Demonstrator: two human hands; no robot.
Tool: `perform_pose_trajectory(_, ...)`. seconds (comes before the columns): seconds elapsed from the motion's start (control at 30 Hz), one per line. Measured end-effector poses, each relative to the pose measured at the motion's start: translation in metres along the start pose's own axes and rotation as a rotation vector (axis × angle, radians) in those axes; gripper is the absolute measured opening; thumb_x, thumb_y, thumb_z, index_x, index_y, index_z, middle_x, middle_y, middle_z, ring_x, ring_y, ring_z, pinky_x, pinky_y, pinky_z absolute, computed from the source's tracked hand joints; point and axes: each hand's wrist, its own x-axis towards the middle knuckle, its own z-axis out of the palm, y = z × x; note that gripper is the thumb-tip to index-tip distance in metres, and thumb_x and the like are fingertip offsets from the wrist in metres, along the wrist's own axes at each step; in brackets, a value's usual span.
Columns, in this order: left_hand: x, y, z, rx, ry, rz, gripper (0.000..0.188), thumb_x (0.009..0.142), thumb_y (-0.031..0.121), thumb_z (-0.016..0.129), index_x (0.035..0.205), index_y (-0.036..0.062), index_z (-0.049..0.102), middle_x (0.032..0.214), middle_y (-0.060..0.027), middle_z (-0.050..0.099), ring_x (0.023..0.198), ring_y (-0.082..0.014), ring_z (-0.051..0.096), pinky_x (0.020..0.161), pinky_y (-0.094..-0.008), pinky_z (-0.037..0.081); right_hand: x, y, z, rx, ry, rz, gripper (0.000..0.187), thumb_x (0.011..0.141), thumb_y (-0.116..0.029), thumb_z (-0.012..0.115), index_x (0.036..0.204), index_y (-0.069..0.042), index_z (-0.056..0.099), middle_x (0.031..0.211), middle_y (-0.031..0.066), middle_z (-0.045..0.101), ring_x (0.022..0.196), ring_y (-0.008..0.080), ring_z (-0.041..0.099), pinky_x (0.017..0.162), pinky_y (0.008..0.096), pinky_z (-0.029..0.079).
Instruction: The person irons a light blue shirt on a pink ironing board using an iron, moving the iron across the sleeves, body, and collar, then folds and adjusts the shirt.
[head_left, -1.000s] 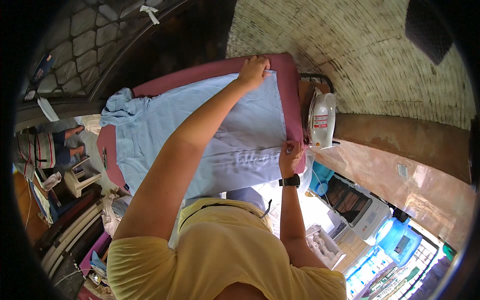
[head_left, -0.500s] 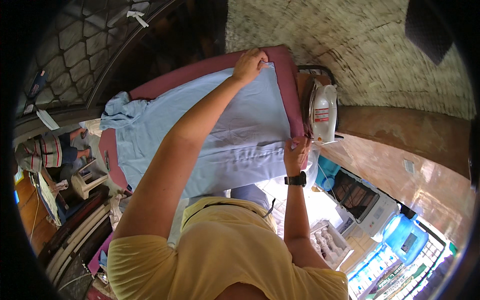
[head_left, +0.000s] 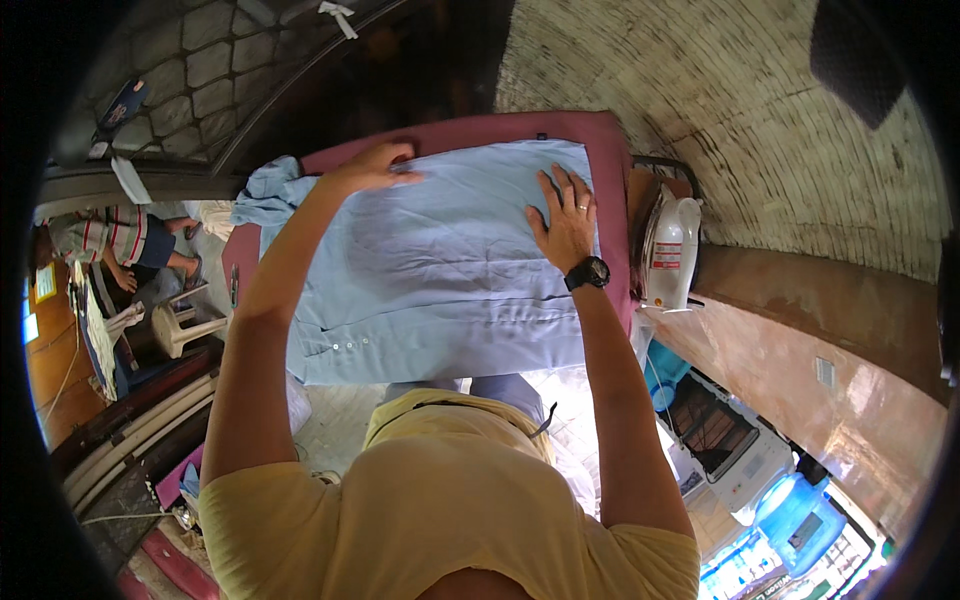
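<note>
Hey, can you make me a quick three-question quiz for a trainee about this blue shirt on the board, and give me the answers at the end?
1. True or false: the iron is to the right of the shirt.
2. What colour is the board? a) green b) maroon c) white
3. Which hand lies spread near the shirt's right edge, and what is on its wrist?

Key:
1. True.
2. b) maroon.
3. The right hand; a black watch.
</note>
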Motion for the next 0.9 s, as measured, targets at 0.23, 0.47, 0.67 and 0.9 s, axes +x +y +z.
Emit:
perform_pose_trajectory(0.23,-0.057,-0.029,-0.031,-0.003,0.171,-0.271,0.032,0.085,0.032,0.074,0.090,0.0037,0.061,0.076,-0.0120,0.063,0.072,-0.0253,0.062,0.067,-0.0389,0.048,0.009,-0.019,0.005,-0.056,0.032,0.061,0.053,0.086,-0.036,0.065,0.133,-0.015,0.055,0.142,0.0083,0.045,0.126,0.0353,0.040,0.106,0.0550,0.031)
perform_pose_trajectory(0.47,-0.108,-0.071,-0.050,0.412,0.093,-0.330,0.042,0.093,0.050,0.059,0.107,0.0104,0.065,0.100,-0.0129,0.069,0.098,-0.0360,0.064,0.089,-0.0463,0.046,0.073,0.015,0.032,-0.134,0.137,0.187,0.042,0.085,-0.030,0.069,0.123,-0.015,0.060,0.125,0.0084,0.055,0.112,0.0385,0.046,0.096,0.0552,0.037)
perform_pose_trajectory(0.67,-0.124,-0.059,-0.055,0.185,0.150,-0.186,0.048,0.081,0.050,0.073,0.115,0.0181,0.065,0.109,-0.0097,0.070,0.110,-0.0321,0.062,0.101,-0.0517,0.036,0.087,0.056,0.033,0.057,-0.070,0.283,0.039,0.080,-0.039,0.077,0.112,-0.022,0.062,0.114,0.0022,0.062,0.115,0.0387,0.048,0.095,0.0603,0.036)
perform_pose_trajectory(0.9,-0.110,-0.067,-0.043,0.198,0.367,-0.348,0.012,0.086,0.023,0.071,0.090,0.0136,0.064,0.098,-0.0028,0.067,0.098,-0.0271,0.063,0.088,-0.0453,0.039,0.097,0.113,0.024,0.233,-0.294,0.151,0.036,0.079,-0.036,0.078,0.106,-0.016,0.066,0.102,0.0023,0.065,0.100,0.0266,0.059,0.098,0.0480,0.038)
